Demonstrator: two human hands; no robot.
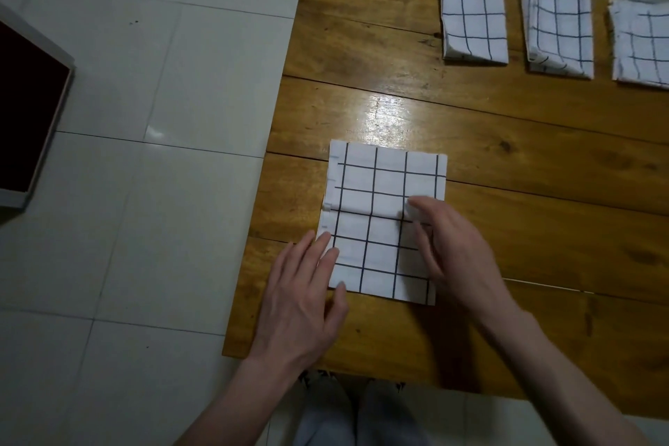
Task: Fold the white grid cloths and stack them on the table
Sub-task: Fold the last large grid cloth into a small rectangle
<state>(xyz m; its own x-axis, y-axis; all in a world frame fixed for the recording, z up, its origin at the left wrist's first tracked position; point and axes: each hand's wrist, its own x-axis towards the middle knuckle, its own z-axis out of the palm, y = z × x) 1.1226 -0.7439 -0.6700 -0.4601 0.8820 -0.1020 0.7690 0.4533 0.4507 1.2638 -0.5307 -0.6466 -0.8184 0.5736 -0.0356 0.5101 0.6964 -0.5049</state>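
Observation:
A white cloth with a dark grid lies folded into a long rectangle near the front left of the wooden table. My left hand rests flat with straight fingers on the cloth's near left corner. My right hand lies over the cloth's right side, fingers slightly bent, fingertips touching a raised crease across its middle. Whether those fingers pinch the fabric is unclear. Three folded grid cloths sit along the far edge: one at the left, a second beside it, a third cut off at the right.
The table's left edge drops to a pale tiled floor. A dark panel in a light frame stands on the floor at far left. My legs and feet show below the table's front edge.

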